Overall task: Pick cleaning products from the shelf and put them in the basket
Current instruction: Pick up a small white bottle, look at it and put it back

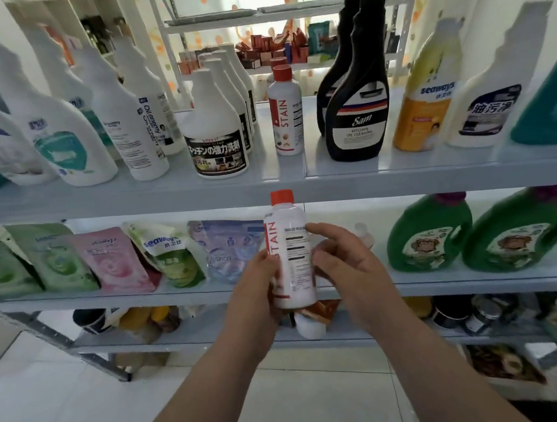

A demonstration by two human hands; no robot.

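Note:
A white stain-remover bottle with a red cap stands upright in front of the shelves, held between both hands. My left hand grips its left side and base. My right hand curls round its right side, fingertips on the label. A second bottle of the same kind stands on the upper shelf straight above. No basket is in view.
The upper shelf carries white spray refills, black Sam bottles and a yellow Seaways bottle. Refill pouches and green jugs fill the middle shelf. Lower shelves hold mixed goods. White tiled floor lies below.

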